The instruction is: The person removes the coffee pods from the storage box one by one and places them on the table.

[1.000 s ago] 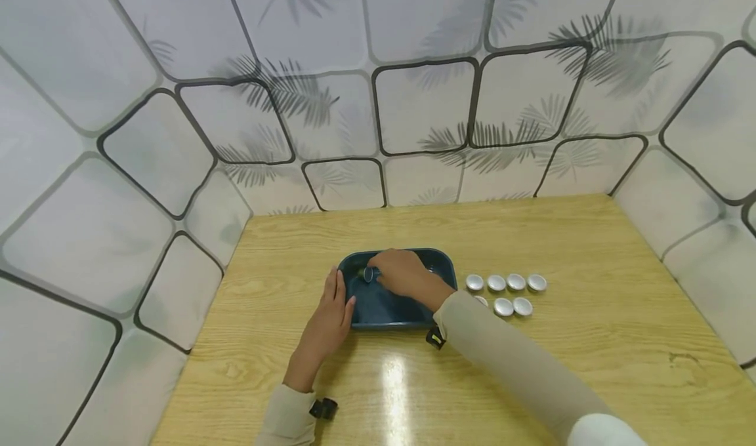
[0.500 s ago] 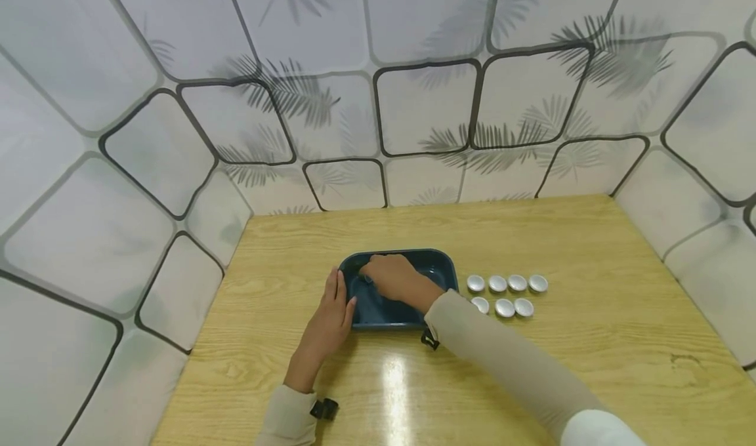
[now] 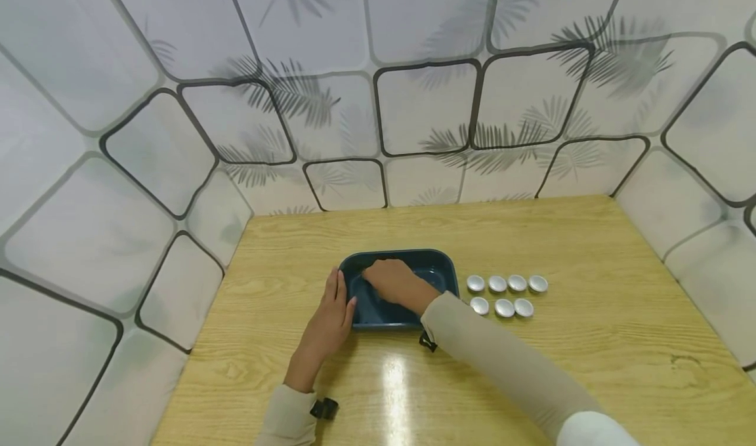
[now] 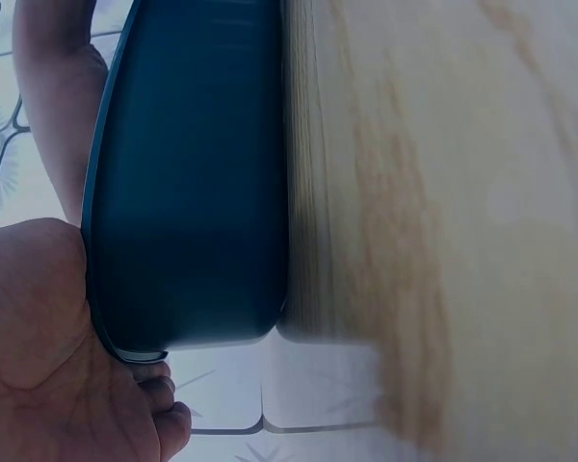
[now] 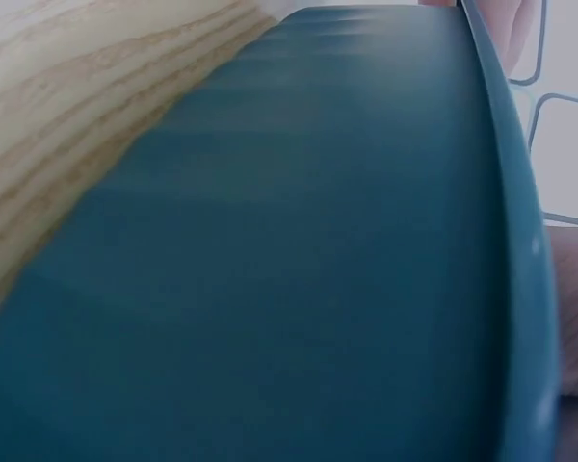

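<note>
A dark blue tray (image 3: pixel 363 315) stands on the table in the head view. My left hand (image 3: pixel 327 315) rests on its left side, fingers straight along the rim; in the left wrist view the palm (image 4: pixel 39 337) lies against the rim near a corner. My right hand (image 3: pixel 392 281) reaches over the front rim into the tray's left part, back of the hand up and fingers curled downward. The small round dark thing with a pale rim that it pinches is hidden under it now. Only the tray's outer wall (image 5: pixel 299 231) and a bit of wrist show in the right wrist view.
Right of the tray, several small white round cups (image 3: pixel 504 307) sit in two rows on the wooden table (image 3: pixel 567 354). The nearest cup (image 3: pixel 479 305) is close to the right sleeve. Patterned white walls (image 3: pixel 425 105) close in the table's back and sides.
My right hand has moved slightly left and lower inside the tray, and the round dark thing in its fingers has gone out of sight. My left hand has stayed put.
</note>
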`<state>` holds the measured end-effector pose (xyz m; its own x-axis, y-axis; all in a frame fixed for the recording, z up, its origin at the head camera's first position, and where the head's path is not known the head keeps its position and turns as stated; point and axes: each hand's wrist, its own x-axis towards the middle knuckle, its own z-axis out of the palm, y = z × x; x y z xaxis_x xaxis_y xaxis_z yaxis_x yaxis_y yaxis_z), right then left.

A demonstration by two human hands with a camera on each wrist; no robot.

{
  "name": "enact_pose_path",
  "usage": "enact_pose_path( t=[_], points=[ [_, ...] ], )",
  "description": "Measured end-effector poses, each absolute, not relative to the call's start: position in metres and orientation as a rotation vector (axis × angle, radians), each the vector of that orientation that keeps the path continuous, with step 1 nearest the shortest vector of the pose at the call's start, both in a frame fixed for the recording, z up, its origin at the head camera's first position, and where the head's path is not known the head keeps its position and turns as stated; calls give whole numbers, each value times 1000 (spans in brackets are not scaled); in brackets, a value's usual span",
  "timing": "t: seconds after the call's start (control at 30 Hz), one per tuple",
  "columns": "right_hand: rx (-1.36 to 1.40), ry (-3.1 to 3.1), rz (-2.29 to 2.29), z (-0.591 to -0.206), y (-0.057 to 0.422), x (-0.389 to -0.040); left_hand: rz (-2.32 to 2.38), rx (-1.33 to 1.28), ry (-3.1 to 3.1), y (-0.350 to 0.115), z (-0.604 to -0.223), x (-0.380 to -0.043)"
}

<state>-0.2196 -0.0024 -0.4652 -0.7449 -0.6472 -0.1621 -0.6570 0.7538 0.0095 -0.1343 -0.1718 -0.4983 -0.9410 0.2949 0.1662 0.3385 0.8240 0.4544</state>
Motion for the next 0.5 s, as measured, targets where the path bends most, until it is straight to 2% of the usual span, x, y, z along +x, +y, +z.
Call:
enact_pose_path(
  t=[0.5],
  points=[
    [-1030,2887,114,-468,-7,-220,-761,-489,-2951,-173,-501,-135]
  ],
)
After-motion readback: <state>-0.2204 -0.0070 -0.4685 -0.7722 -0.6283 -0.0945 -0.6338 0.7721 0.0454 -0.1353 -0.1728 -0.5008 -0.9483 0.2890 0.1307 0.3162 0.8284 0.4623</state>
